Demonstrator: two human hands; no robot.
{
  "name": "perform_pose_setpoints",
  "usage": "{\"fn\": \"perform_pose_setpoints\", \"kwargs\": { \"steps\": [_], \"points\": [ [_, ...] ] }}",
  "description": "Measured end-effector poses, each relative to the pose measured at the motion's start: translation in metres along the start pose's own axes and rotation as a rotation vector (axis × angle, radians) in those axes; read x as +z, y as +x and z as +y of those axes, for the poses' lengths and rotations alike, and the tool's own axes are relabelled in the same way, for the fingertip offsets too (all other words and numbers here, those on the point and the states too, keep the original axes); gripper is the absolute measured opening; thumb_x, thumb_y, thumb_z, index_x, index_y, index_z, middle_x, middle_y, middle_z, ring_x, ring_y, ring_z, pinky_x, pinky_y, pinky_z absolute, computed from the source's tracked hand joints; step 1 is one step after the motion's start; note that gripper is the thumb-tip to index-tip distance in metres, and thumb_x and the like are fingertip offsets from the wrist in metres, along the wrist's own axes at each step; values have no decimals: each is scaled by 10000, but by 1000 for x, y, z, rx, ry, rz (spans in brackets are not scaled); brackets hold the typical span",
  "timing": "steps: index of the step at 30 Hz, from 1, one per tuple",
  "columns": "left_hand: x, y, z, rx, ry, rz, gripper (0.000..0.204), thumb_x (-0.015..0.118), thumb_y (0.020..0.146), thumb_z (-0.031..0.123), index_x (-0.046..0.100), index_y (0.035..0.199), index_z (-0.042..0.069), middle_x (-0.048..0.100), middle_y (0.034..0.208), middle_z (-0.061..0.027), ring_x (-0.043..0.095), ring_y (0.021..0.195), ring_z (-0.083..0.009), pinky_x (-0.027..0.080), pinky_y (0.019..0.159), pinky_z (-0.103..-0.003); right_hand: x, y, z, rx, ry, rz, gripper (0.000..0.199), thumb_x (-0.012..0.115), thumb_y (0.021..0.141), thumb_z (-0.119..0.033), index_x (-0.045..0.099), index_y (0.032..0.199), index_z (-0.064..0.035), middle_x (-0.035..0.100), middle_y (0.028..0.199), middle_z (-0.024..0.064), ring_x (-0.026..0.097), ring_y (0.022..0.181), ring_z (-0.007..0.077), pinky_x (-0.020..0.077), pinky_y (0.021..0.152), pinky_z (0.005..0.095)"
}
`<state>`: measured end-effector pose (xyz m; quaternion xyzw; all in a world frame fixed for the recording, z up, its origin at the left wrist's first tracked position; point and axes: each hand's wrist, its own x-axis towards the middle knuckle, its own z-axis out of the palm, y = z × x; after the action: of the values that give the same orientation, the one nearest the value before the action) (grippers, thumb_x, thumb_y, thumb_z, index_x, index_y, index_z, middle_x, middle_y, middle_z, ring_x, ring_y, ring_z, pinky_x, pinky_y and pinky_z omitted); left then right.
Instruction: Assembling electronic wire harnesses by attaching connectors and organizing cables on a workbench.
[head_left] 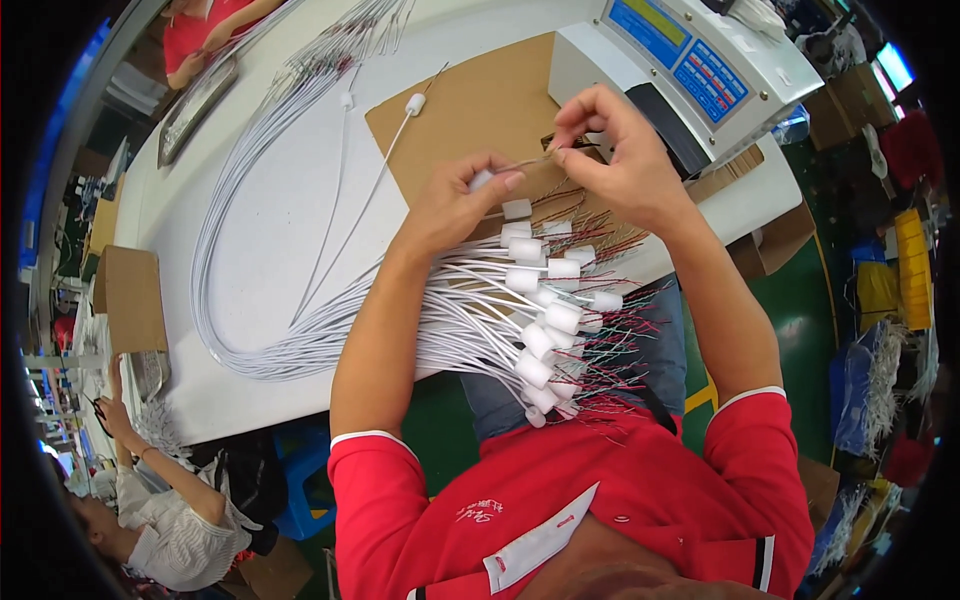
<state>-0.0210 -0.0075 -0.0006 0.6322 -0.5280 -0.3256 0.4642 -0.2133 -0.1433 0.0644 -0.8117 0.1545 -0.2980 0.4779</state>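
Observation:
My left hand (452, 205) is closed round the end of a white cable, with part of a white plastic sleeve (482, 180) showing between thumb and fingers. Thin twisted wires (530, 163) run from it to my right hand (628, 165), whose thumb and forefinger pinch their tips. Below both hands, a thick bundle of white cables (270, 364) curves across the table and ends over my lap. Many of its ends carry white cylindrical sleeves (563, 317), with red, green and brown wire strands (625, 340) fanning out to the right.
A grey benchtop machine (640, 70) with a blue keypad panel stands just beyond my right hand, next to a brown cardboard sheet (450, 115). Two single cables with white sleeves (415, 104) lie inside the bundle's loop. Co-workers sit at far left (195, 45) and lower left (170, 520).

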Motion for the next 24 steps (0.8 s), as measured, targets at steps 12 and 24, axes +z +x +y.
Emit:
{"fn": "perform_pose_setpoints", "kwargs": {
  "steps": [12,24],
  "points": [
    [15,-1,3,223,-23,266,197,773,944,201,728,997,17,696,809,-15,593,737,-96,485,664,-285,16,4,6,-14,-13,217,257,709,902,-2,602,1135,-25,662,993,24,616,974,118,487,908,267],
    [5,1,0,145,-293,285,238,773,958,239,698,1034,26,667,875,25,572,798,-61,475,690,-248,17,-10,8,-96,-106,172,235,708,891,17,606,1097,-31,658,999,23,621,959,117,468,947,284]
  ]
}}
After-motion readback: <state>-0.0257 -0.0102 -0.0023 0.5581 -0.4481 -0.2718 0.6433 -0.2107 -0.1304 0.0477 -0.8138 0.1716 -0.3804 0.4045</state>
